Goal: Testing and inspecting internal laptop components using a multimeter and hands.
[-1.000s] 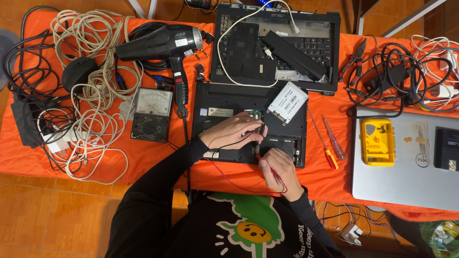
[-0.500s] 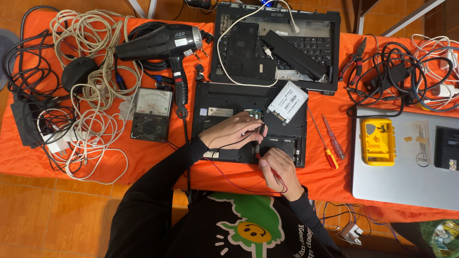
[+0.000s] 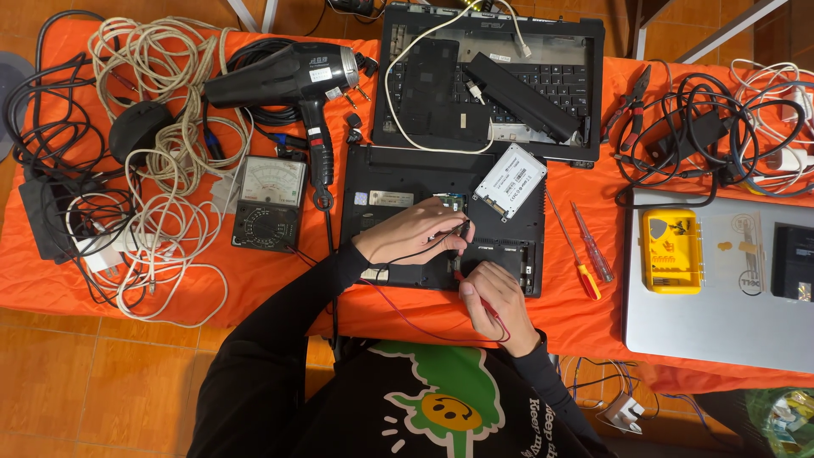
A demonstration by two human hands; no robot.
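The person sits at a table draped in orange cloth (image 3: 254, 271), both hands over the upturned black laptop base (image 3: 407, 178) that lies at the near middle of the table. The left hand (image 3: 415, 233) rests on the base with its fingers curled, pinching the black probe (image 3: 458, 231) of a meter lead against the exposed board. The right hand (image 3: 492, 297) sits just nearer, at the base's near edge, fingers closed around the red probe (image 3: 458, 276), whose tip points into the same opening. Thin red and black leads trail from the hands leftward across the cloth toward the analog multimeter (image 3: 270, 203), which lies just left of the base.

A white solid-state drive (image 3: 510, 180) lies tilted on the far right corner of the base. Beyond it, at the far edge, sits a second dismantled laptop (image 3: 577, 51) with its keyboard showing, a black battery pack (image 3: 521, 95) and a white cable (image 3: 407, 110) lying across it. A black hair dryer (image 3: 288, 76) lies to the far left, among coils of pale cable (image 3: 161, 170). Right of the base lie two screwdrivers (image 3: 585, 250), then a closed silver laptop (image 3: 721, 331) carrying a yellow box (image 3: 671, 251). Pliers (image 3: 632, 102) and tangled black cords (image 3: 695, 136) lie at the far right.
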